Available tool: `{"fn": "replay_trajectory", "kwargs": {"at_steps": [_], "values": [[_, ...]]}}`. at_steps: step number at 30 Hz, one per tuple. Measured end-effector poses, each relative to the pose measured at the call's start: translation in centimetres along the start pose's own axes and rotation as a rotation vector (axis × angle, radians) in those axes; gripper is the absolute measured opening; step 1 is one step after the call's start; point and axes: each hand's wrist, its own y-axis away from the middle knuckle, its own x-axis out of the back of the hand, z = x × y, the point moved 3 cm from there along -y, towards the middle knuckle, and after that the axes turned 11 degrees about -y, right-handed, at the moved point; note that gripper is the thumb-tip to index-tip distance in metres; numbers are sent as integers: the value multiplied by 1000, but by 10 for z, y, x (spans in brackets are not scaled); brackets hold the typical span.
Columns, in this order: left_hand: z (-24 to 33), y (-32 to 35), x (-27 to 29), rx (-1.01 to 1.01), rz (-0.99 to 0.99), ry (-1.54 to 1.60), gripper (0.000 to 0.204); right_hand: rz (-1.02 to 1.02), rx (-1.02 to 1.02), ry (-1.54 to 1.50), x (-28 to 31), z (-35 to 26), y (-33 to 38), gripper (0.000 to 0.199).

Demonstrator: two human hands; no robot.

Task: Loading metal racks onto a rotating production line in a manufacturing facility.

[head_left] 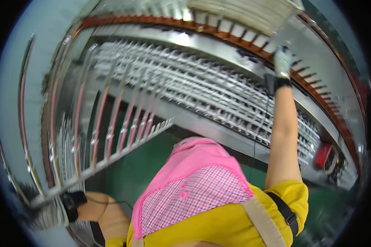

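Observation:
My left hand (51, 214), in a whitish glove, is wrapped round the near end of a long pale bar (84, 173) at the lower left. Several thin shiny rods (80, 96) stand out from this bar in a row, their far ends reaching over the bench. Stretched forward, my right hand (282, 61) wears a pale glove with a black wrist band. It is at a copper-coloured rail (251, 46) with dark pegs along it. Motion blur hides its fingers, so whether it grips the rail cannot be told.
Rows of small silvery pieces (202, 90) fill the long metal bench across the middle. A cream-coloured slatted block (251, 14) lies beyond the rail. A red object (325, 156) sits at the bench's right end. A thin dark cable (254, 144) hangs over the near edge.

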Motion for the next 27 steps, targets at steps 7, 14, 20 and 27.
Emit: {"fn": "replay_trajectory", "kwargs": {"at_steps": [7,14,20,27], "values": [[-7,-20,38,-230,-151,-365,19,-1290,-518,-1116,-46,-208,246,35],[11,20,21,-448,-106,-521,34,-1635,-1088,-1315,-44,-266,369,24],[-34,-16,74,-109,-489,-377,32,-1162,-1092,-1515,-63,-256,347,22],[-21,12,72,-164,-285,-292,35,-1608,-748,-1314,-22,-290,347,25]]}}
